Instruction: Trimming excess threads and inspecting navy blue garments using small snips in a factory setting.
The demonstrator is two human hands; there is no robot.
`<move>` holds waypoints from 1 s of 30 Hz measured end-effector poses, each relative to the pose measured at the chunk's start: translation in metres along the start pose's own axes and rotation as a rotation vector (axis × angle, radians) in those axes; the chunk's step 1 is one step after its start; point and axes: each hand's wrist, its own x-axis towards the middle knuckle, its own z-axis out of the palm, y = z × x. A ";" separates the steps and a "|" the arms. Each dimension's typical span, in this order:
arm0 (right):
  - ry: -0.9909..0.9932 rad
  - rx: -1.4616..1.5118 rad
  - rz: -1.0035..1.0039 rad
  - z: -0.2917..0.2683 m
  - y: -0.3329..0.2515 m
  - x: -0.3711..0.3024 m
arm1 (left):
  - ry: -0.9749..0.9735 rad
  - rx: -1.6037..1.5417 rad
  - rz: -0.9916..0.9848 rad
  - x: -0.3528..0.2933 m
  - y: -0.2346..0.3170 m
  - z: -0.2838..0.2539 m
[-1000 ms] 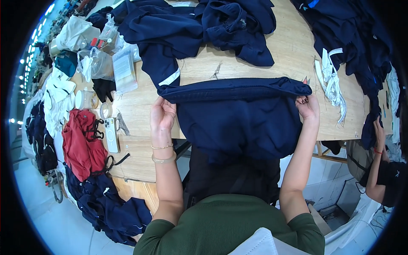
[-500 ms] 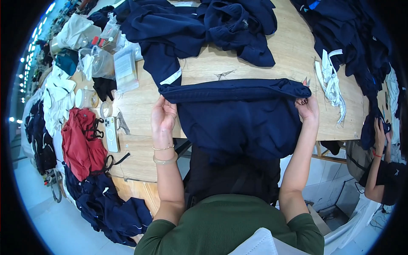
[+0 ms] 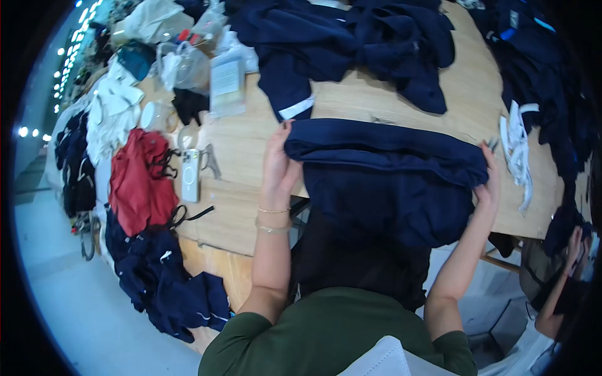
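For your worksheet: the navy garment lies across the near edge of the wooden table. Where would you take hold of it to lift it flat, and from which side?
Probably grip the navy garment at the two ends of its folded top band, coming in from the left and right sides, where the left hand and right hand already are. The band runs straight across the table, and the rest hangs off the near edge.
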 end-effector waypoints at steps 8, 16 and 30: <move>0.002 0.028 0.010 0.016 0.016 0.003 | 0.066 0.044 0.012 -0.007 0.012 -0.005; -0.214 -0.164 -0.049 0.014 0.004 -0.019 | -0.033 0.044 -0.065 -0.011 0.008 0.010; -0.176 -0.607 -0.007 0.051 -0.002 -0.040 | 0.078 0.345 -0.088 -0.005 0.010 0.023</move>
